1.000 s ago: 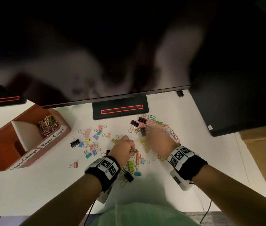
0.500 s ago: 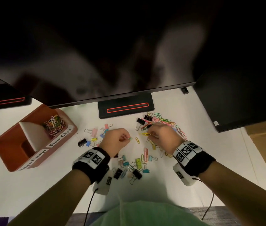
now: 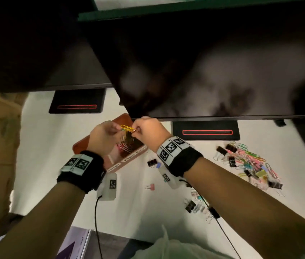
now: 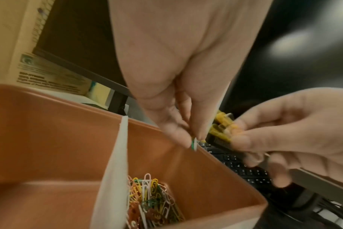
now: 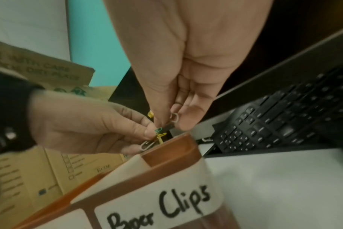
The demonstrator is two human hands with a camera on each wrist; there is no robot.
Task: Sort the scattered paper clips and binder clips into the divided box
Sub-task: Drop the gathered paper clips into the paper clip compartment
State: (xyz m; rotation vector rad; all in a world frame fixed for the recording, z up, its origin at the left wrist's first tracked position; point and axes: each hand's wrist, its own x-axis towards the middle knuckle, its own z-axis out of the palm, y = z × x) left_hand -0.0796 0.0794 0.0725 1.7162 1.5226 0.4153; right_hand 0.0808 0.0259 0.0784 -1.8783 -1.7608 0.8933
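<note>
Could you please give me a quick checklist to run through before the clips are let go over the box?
1. Both hands above the paper-clip compartment: ok.
2. Left hand pinches paper clips only: ok, as far as visible.
3. Right hand holds paper clips only: not ok; a black binder clip shows at its fingers beside the yellow clips.
4. Compartment has room: ok.
5. Divider upright: ok.
6. Binder-clip compartment's contents: cannot tell.

2 hands point(image 3: 127, 135), 1 divided box point(image 3: 84, 146), 3 monitor stands point(image 3: 205, 130), 2 wristbands point(image 3: 80, 169).
</note>
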